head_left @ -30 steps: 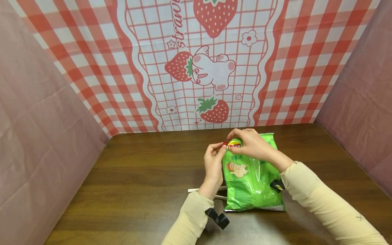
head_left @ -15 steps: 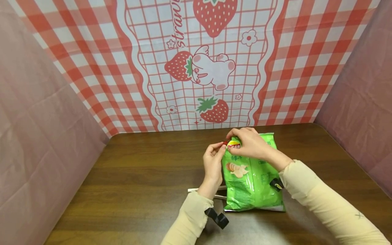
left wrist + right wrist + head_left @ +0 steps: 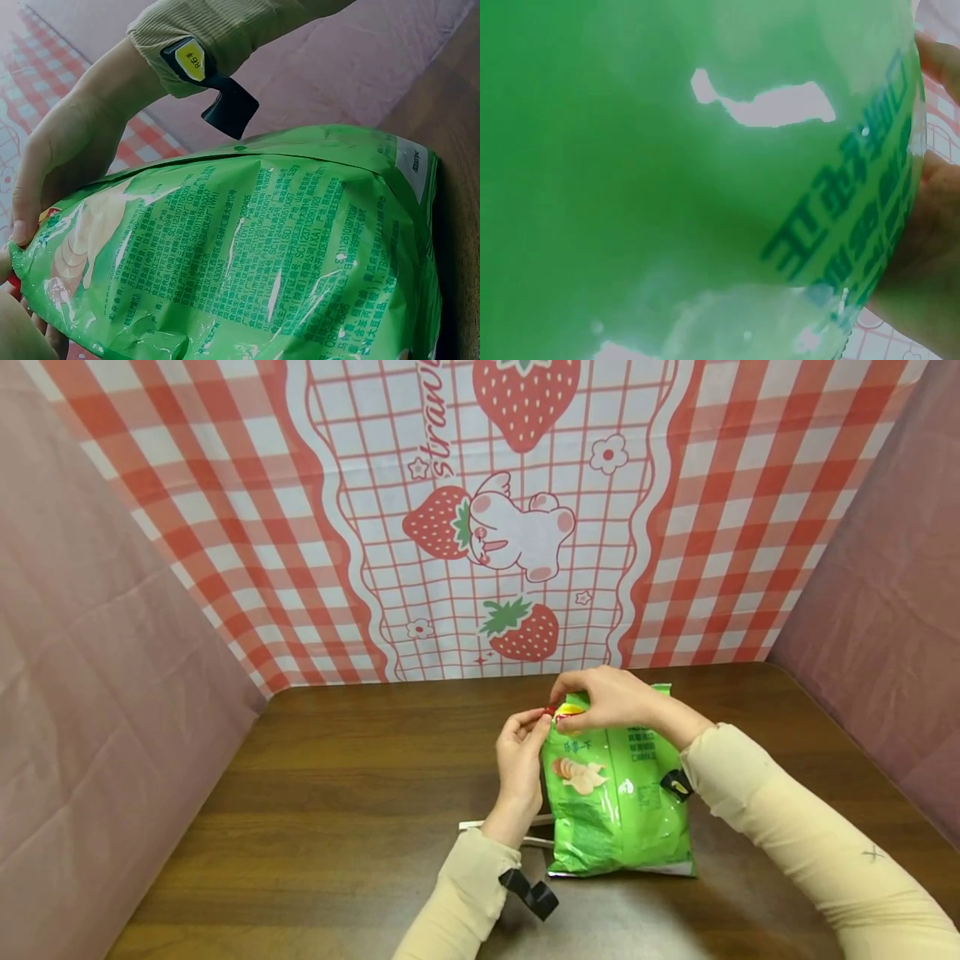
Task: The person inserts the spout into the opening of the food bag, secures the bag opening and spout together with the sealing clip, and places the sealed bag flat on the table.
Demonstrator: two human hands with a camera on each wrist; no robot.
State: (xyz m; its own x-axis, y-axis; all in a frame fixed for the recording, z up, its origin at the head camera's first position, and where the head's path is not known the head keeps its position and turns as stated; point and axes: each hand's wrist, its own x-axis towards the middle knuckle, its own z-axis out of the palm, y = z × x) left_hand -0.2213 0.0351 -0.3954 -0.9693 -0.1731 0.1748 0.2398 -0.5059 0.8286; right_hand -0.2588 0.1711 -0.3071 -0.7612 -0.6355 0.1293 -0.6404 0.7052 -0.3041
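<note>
A bright green bag of potato chips (image 3: 652, 827) lies to the right of the table's middle, with a chip picture and a yellow-and-red logo on it. At its upper left corner my left hand (image 3: 519, 768) pinches the edge beside a small red piece (image 3: 550, 711), whose kind is too small to tell. My right hand (image 3: 621, 697) arches over the top of the bag and pinches the same corner, close to the left fingertips. In the left wrist view the right hand (image 3: 75, 142) reaches down to the bag's corner. The bag (image 3: 652, 195) fills most of the right wrist view.
Two thin white strips (image 3: 539, 842) stick out from under the bag's left side, behind my left wrist. The brown wooden table (image 3: 337, 827) spreads around the bag. A red-and-white strawberry cloth (image 3: 360, 527) hangs behind, and pinkish cloth walls (image 3: 112, 652) flank both sides.
My right hand and wrist have shifted slightly up and left, uncovering more printed text on the bag. The left hand has barely moved and keeps its pinch at the corner.
</note>
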